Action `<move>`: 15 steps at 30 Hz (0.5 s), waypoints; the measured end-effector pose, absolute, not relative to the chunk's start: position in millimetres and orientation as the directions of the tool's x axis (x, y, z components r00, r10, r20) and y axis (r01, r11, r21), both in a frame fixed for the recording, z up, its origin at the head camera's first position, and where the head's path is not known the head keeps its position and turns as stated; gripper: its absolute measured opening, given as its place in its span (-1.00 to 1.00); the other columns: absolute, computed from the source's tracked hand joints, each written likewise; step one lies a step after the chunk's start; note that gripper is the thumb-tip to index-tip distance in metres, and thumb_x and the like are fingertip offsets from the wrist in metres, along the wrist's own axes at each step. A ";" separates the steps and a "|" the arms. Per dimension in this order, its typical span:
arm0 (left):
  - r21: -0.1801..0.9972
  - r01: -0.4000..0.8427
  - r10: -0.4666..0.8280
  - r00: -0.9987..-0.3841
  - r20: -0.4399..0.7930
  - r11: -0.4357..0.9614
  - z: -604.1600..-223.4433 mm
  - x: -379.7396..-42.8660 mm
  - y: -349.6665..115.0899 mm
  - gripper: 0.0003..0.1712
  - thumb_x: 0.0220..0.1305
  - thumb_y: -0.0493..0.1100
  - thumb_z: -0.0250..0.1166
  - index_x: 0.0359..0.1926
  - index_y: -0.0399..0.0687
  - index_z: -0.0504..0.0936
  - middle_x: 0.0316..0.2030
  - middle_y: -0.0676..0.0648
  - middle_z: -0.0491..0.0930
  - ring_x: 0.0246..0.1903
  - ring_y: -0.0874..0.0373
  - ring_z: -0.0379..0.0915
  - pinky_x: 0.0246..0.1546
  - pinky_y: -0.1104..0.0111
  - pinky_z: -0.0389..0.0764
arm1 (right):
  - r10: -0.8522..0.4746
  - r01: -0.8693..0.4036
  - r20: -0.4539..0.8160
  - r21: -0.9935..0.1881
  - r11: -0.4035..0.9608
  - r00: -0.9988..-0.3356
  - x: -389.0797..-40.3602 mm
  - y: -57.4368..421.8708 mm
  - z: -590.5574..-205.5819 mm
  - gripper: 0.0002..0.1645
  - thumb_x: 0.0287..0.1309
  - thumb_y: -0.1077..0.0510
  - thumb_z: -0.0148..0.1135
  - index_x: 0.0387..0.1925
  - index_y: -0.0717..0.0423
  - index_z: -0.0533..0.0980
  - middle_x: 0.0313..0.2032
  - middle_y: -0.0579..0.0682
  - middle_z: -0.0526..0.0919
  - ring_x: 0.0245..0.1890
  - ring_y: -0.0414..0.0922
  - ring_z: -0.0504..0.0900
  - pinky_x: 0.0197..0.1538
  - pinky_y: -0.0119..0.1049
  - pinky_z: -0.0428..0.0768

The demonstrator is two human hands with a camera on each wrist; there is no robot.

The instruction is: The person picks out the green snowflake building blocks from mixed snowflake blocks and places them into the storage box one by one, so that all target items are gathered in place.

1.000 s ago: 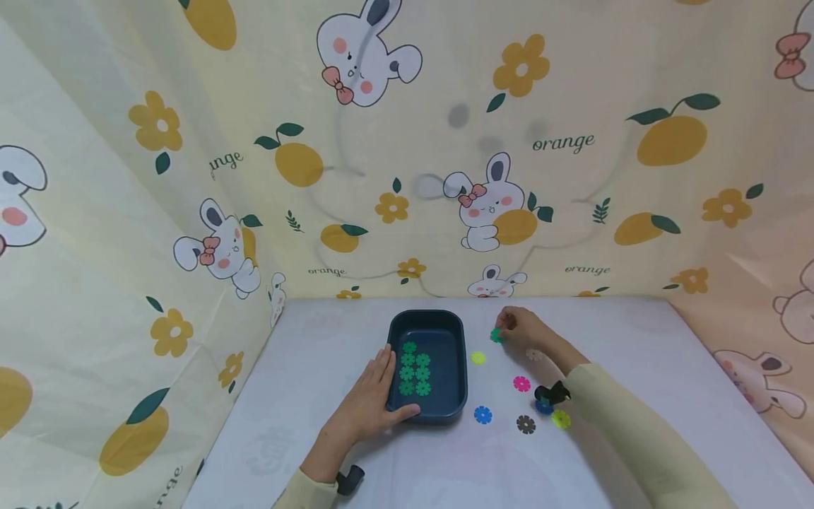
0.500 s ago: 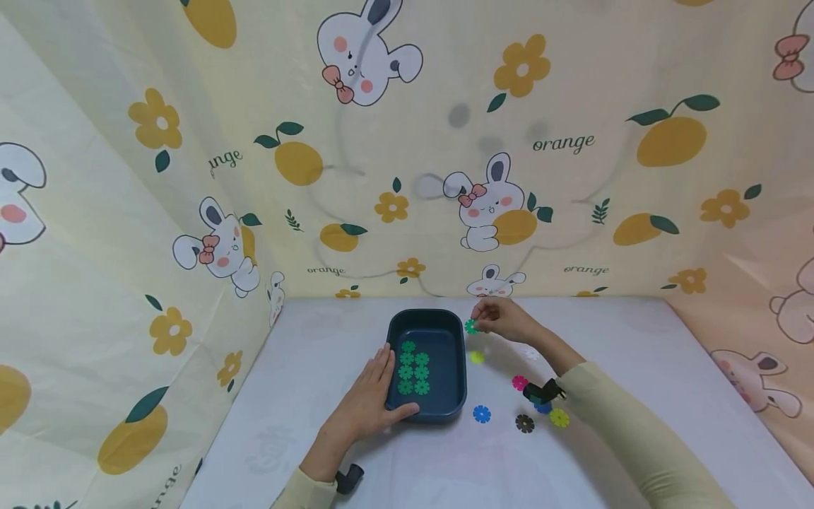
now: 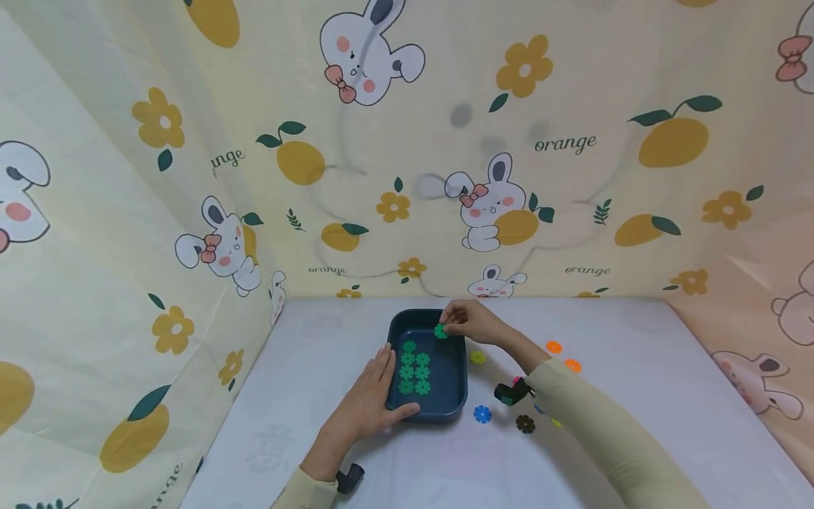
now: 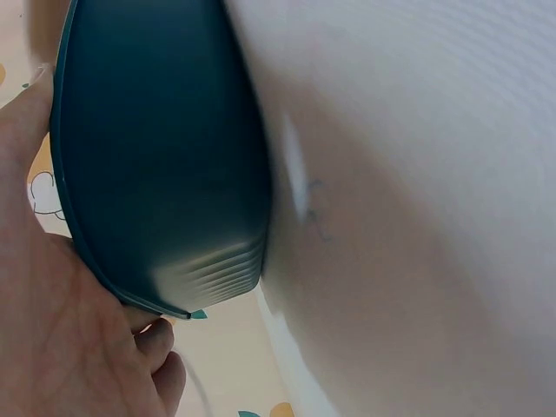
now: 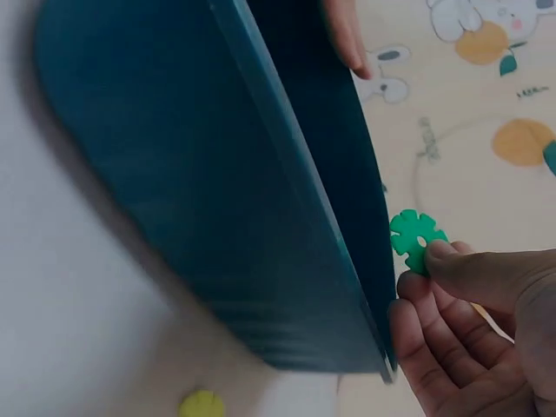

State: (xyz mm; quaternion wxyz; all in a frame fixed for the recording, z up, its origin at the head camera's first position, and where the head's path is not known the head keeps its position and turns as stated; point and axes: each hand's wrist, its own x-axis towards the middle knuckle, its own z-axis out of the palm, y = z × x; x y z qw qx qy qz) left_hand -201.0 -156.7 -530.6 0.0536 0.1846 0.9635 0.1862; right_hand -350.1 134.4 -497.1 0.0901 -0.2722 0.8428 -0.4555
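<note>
A dark blue tray (image 3: 439, 411) stands on the table, with several green flower-shaped plastic discs (image 3: 422, 372) in two columns in its left half. My left hand (image 3: 365, 399) lies along its left side, fingers straight, thumb over the near rim; the left wrist view has the tray's outer wall (image 4: 165, 165) beside that hand. Above the tray's far right part, my right hand (image 3: 473, 323) pinches another green flower disc (image 3: 441, 331). In the right wrist view this disc (image 5: 418, 236) sits between thumb and fingers, close by the rim.
Right of the tray lie loose discs: yellow (image 3: 478, 358), blue (image 3: 482, 414), dark brown (image 3: 525, 424) and two orange ones (image 3: 573, 365). The right forearm covers part of others. A printed cloth (image 3: 407, 141) hangs behind the white table (image 3: 318, 353).
My right hand has carried the green disc leftward from the table to over the tray. Orange discs have come into view behind the arm. The left hand and tray have stayed put.
</note>
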 end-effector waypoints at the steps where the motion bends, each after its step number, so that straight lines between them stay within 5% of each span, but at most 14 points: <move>1: 0.378 0.335 0.375 -0.926 -0.036 0.863 -530.9 -201.1 -156.8 0.36 0.37 0.58 0.21 0.75 -0.14 -0.19 0.75 -0.08 -0.32 0.73 0.02 -0.38 0.69 0.02 -0.07 | -0.547 -0.378 0.091 -0.815 0.439 -0.832 -351.3 130.7 -497.9 -0.91 0.40 0.28 0.42 -0.11 0.12 0.69 -0.22 -0.03 0.72 -0.22 -0.10 0.66 -0.04 -0.34 0.71; 15: 0.380 0.339 0.381 -0.924 -0.038 0.861 -531.7 -201.8 -158.1 0.36 0.37 0.59 0.19 0.75 -0.14 -0.19 0.75 -0.05 -0.35 0.73 0.02 -0.40 0.69 0.01 -0.06 | -0.617 -0.420 0.019 -0.750 0.511 -0.786 -366.5 97.5 -508.5 -0.88 0.40 0.36 0.35 -0.10 0.16 0.69 -0.23 0.00 0.72 -0.22 -0.13 0.63 0.01 -0.27 0.72</move>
